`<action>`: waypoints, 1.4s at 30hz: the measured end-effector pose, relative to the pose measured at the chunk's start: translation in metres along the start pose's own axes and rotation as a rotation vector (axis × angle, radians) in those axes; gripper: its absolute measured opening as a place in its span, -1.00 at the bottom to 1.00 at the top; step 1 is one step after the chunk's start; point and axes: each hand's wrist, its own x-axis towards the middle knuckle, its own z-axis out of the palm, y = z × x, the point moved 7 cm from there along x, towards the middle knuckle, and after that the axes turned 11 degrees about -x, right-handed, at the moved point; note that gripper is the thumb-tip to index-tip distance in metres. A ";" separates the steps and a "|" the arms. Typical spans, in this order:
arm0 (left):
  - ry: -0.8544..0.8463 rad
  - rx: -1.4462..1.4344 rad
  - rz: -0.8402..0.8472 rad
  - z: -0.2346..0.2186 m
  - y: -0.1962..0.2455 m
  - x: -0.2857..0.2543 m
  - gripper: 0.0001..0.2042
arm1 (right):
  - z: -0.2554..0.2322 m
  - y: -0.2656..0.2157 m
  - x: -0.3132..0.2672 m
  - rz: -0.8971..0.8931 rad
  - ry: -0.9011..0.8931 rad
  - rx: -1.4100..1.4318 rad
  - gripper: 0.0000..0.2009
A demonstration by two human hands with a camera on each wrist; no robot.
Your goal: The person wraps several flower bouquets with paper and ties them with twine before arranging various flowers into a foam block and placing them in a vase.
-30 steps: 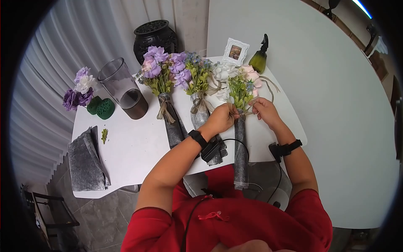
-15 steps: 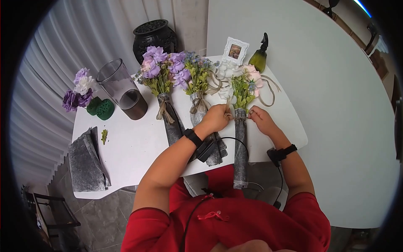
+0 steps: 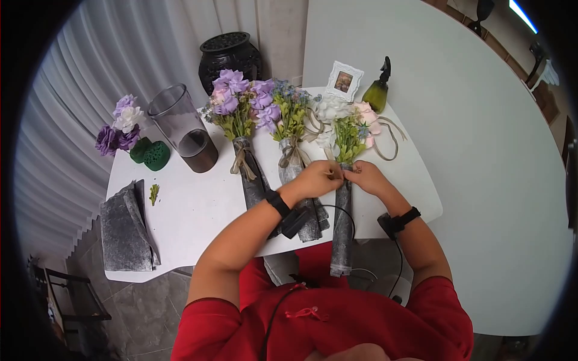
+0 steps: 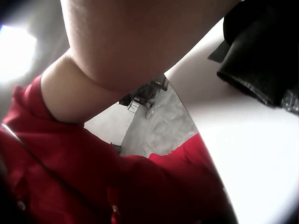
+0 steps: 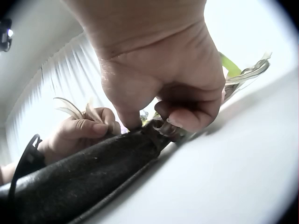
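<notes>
A bouquet wrapped in dark grey paper (image 3: 342, 225), with green leaves (image 3: 347, 139) and pale flowers at its top, lies between both hands and overhangs the table's front edge. My left hand (image 3: 314, 179), left of its neck, grips a beige ribbon (image 5: 96, 115) whose loose ends stick up in the right wrist view. My right hand (image 3: 368, 178) bends over the neck from the right, thumb and curled fingers pinching the ribbon round the wrap (image 5: 161, 130). Two more wrapped bouquets, one with purple flowers (image 3: 227, 93), lie left with ribbon bows (image 3: 242, 157) tied on. The left wrist view misses the left hand.
On the white table (image 3: 198, 228) are folded grey wrapping paper (image 3: 125, 231), a leaf sprig (image 3: 155, 194), a clear vase (image 3: 177, 120), a dark cup (image 3: 198, 157), green foam (image 3: 156, 156) and loose flowers (image 3: 127, 119). Behind stand a picture frame (image 3: 344, 81) and a green spray bottle (image 3: 376, 95).
Both hands first drew apart at the bouquet's neck, the left keeping the ribbon. Now they have come together again there. The head view has tilted slightly.
</notes>
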 end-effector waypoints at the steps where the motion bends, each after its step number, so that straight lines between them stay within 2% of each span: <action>1: 0.005 0.006 0.001 0.003 0.000 0.000 -0.95 | 0.004 0.001 0.006 -0.008 0.001 0.000 -0.60; 3: -0.016 -0.161 -0.127 0.009 -0.006 -0.001 -0.94 | 0.010 -0.007 0.014 -0.130 -0.022 0.190 -0.56; 6: 0.034 -0.255 -0.180 0.005 -0.002 -0.001 -0.88 | 0.010 -0.012 0.017 -0.080 -0.104 0.117 -0.55; 8: 0.059 -0.302 -0.201 0.002 0.002 0.000 -0.84 | -0.001 -0.025 0.008 -0.126 -0.081 0.098 -0.59; 10: 0.107 -0.052 -0.109 -0.004 0.009 0.000 -0.76 | -0.005 -0.032 0.004 -0.177 -0.060 0.079 -0.64; 12: 0.112 -0.045 -0.107 -0.005 0.003 0.001 -0.75 | -0.001 -0.026 0.000 -0.120 -0.112 0.066 -0.73; 13: 0.113 -0.040 -0.105 -0.006 -0.002 0.002 -0.74 | -0.001 -0.027 -0.004 -0.119 -0.115 0.066 -0.73; 14: 0.113 -0.042 -0.105 -0.008 -0.006 0.004 -0.74 | 0.000 -0.022 -0.008 -0.036 -0.141 0.130 -0.71; 15: 0.090 0.057 -0.026 -0.009 -0.003 0.006 -0.77 | 0.001 -0.018 -0.011 0.048 -0.167 0.195 -0.69; 16: 0.065 0.156 0.053 -0.007 0.000 0.007 -0.79 | 0.002 -0.016 -0.012 0.051 -0.166 0.195 -0.69; 17: 0.062 0.154 0.054 -0.005 -0.003 0.009 -0.79 | 0.003 -0.013 -0.012 0.054 -0.162 0.219 -0.68; 19: 0.185 0.230 0.191 -0.008 0.008 0.009 -0.84 | 0.008 -0.007 -0.011 0.059 -0.156 0.245 -0.67; 20: 0.182 0.229 0.191 -0.007 0.008 0.009 -0.84 | 0.004 -0.007 -0.009 -0.012 -0.039 0.177 -0.70; 21: 0.181 0.046 0.011 -0.010 0.003 0.009 -0.87 | -0.005 -0.015 -0.012 -0.084 0.076 0.107 -0.73; 22: 0.180 -0.137 -0.168 -0.010 -0.005 0.008 -0.90 | -0.007 -0.018 -0.015 -0.084 0.076 0.108 -0.73; 23: 0.181 -0.136 -0.168 -0.011 -0.008 0.009 -0.90 | -0.013 -0.020 -0.019 -0.063 0.114 0.057 -0.76; 25: 0.219 -0.510 -0.413 -0.008 -0.035 0.009 -0.89 | -0.026 -0.032 -0.031 -0.044 0.151 0.004 -0.78; 27: 0.209 -0.473 -0.430 -0.009 -0.038 0.010 -0.86 | -0.030 -0.050 -0.043 -0.185 0.111 0.009 -0.79; 28: 0.195 -0.436 -0.449 -0.008 -0.038 0.010 -0.82 | -0.031 -0.053 -0.046 -0.181 0.110 0.010 -0.79; 29: 0.192 -0.438 -0.452 -0.008 -0.038 0.011 -0.82 | -0.031 -0.061 -0.049 -0.250 0.079 0.069 -0.82; 30: 0.159 -0.332 -0.439 -0.008 -0.039 0.014 -0.85 | -0.029 -0.068 -0.051 -0.318 0.050 0.130 -0.85; 31: 0.126 -0.227 -0.424 -0.006 -0.040 0.015 -0.88 | -0.026 -0.069 -0.050 -0.312 0.051 0.132 -0.85; 32: 0.121 -0.227 -0.425 -0.004 -0.042 0.015 -0.88 | -0.025 -0.074 -0.049 -0.373 0.041 0.307 -0.87; 33: 0.109 -0.023 -0.272 -0.002 -0.033 0.018 -0.90 | -0.024 -0.078 -0.047 -0.435 0.028 0.481 -0.89; 34: 0.097 0.180 -0.116 0.001 -0.022 0.020 -0.88 | -0.022 -0.078 -0.044 -0.435 0.029 0.482 -0.89; 35: 0.097 0.181 -0.116 0.003 -0.023 0.019 -0.88 | -0.021 -0.077 -0.039 -0.400 0.033 0.505 -0.90; 37: 0.055 0.212 0.030 0.010 0.002 0.017 -0.79 | -0.021 -0.078 -0.032 -0.368 0.035 0.529 -0.90; 39: 0.043 0.202 -0.013 0.012 0.008 0.012 -0.82 | -0.018 -0.079 -0.027 -0.342 -0.051 0.682 -0.87; 42: 0.099 0.128 0.021 0.012 -0.001 0.012 -0.82 | -0.024 -0.086 -0.027 -0.394 -0.064 0.676 -0.84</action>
